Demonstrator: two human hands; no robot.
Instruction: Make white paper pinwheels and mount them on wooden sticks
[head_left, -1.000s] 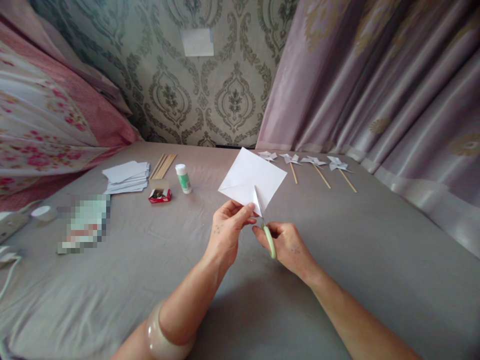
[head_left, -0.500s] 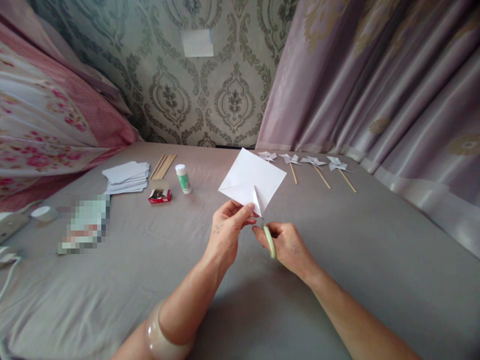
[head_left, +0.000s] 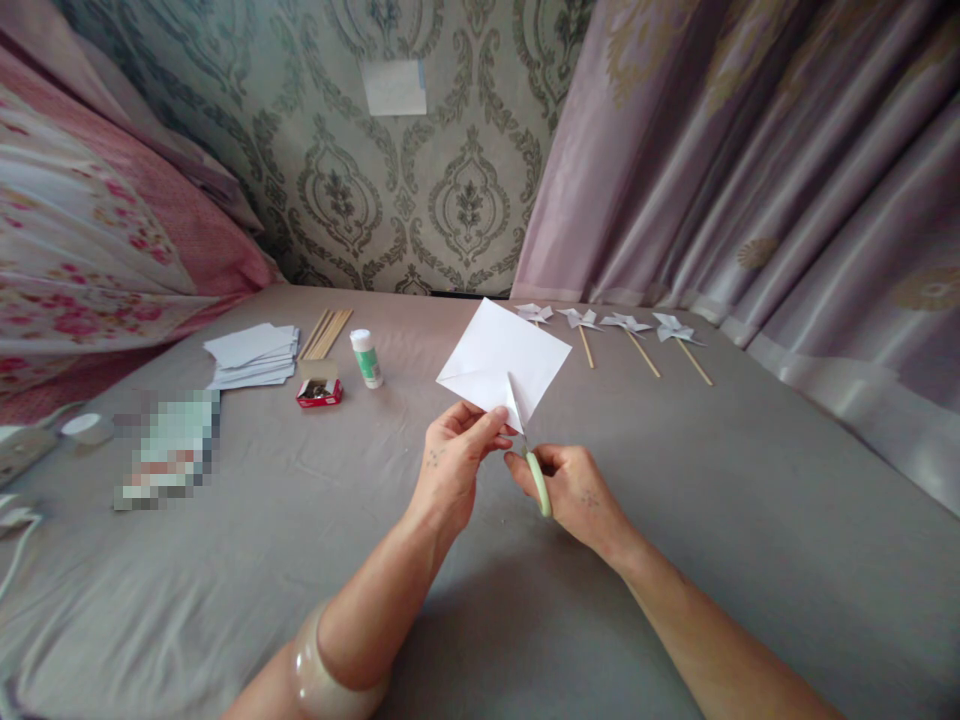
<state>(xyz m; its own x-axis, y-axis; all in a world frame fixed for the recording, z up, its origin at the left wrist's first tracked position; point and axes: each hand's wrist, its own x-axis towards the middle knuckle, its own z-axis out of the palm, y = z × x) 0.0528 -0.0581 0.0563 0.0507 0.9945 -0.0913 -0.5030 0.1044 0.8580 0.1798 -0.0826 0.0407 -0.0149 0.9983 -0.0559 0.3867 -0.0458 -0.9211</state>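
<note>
A square sheet of white paper (head_left: 499,345) is held up corner-down, pinched near its lower corner by my left hand (head_left: 461,450). My right hand (head_left: 574,490) grips a pair of scissors (head_left: 540,484) with pale green handles. The scissor blades lie at the lower corner of the paper, pointing up toward its middle. One blade shows in front of the sheet; the other is hidden behind it. My left thumb lies on the front of the paper, just left of the blade.
Several paper pinwheels on sticks (head_left: 630,324) lie at the back right. At the back left are a stack of white paper (head_left: 251,355), wooden sticks (head_left: 326,333), a glue stick (head_left: 367,360) and a small red box (head_left: 319,392). A power strip (head_left: 22,450) is at far left.
Almost nothing differs. The paper's right corner has shifted very slightly left, and both hands keep the same hold.
</note>
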